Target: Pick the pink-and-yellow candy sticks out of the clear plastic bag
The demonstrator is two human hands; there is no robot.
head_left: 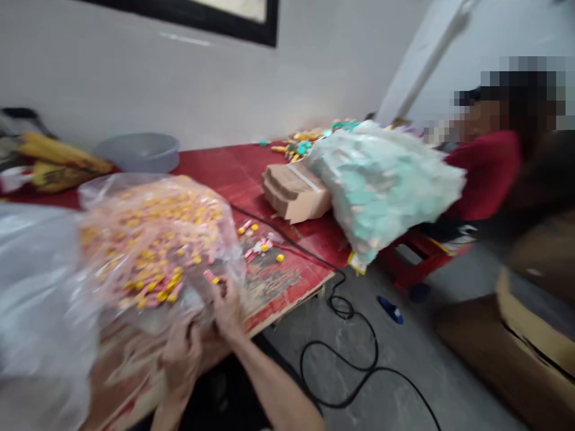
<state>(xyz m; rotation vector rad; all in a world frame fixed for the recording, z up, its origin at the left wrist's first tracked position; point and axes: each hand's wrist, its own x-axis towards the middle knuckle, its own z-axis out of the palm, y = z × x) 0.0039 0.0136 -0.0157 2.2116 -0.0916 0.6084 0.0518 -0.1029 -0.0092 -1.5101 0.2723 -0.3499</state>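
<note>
- A clear plastic bag (108,183) of small pink pieces with yellow ends lies on a worn red table (211,161), at the edge nearest the wearer—probably so both hands can reach it without stretching.
- Its near side looks slack and spread low, and a brighter heap of pieces (157,288) sits there, likely where they are easiest to pick up.
- The right hand (228,306) is bent at the bag's near right corner, fingers curled, with one pink-and-yellow piece (209,276) at the fingertips; blur hides whether they pinch it.
- The left hand (182,353) is half curled beside it, at the table's edge, the two hands apart. Whether it grips anything, I cannot tell.
- Loose pieces (265,245) lie just right of the bag, perhaps set aside within reach.
- A black cable (345,308) runs across the table beyond them and drops to the floor in loops—slack that seems to keep it from pulling tight.
- Farther right, a cardboard box (299,194) stands beside a bulging bag of teal pieces (381,185), which overhangs the table in front of a co-worker in red (487,173).
</note>
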